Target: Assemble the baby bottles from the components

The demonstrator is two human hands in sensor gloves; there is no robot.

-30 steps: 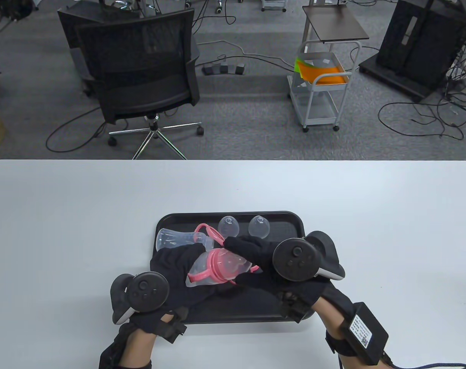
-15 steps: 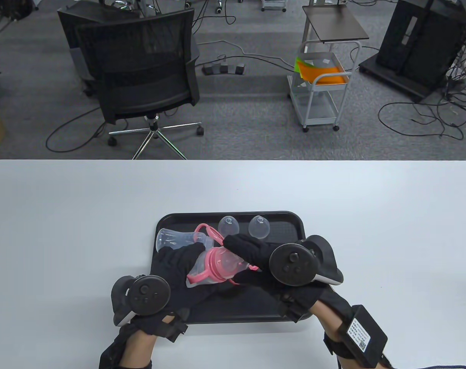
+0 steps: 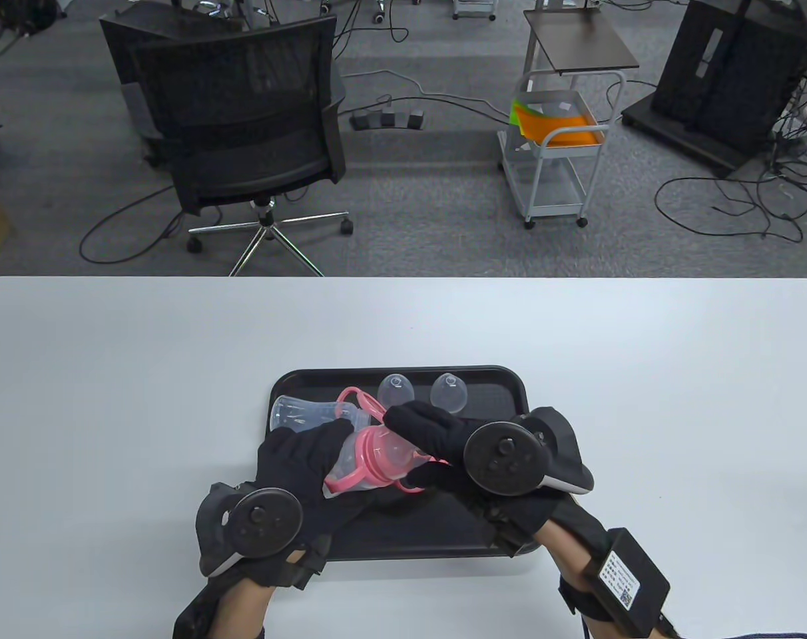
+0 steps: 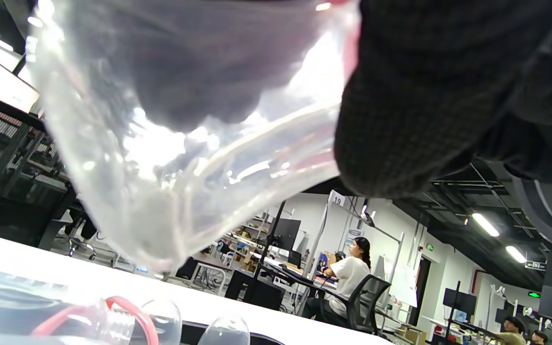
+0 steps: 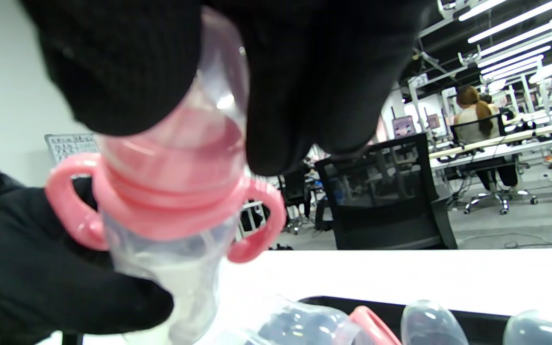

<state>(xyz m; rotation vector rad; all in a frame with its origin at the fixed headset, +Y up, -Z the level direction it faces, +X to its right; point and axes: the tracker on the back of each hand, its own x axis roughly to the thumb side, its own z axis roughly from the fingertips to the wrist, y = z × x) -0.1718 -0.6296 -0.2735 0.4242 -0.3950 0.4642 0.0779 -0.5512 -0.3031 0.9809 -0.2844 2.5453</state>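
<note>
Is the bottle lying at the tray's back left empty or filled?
Empty, as far as visible: the lying bottle on the tray is see-through, with no liquid visible.

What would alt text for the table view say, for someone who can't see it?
Two gloved hands hold a clear bottle with a pink handled collar above a black tray: left hand on its body, right hand at its top. On the tray lie another bottle and two clear caps.
</note>
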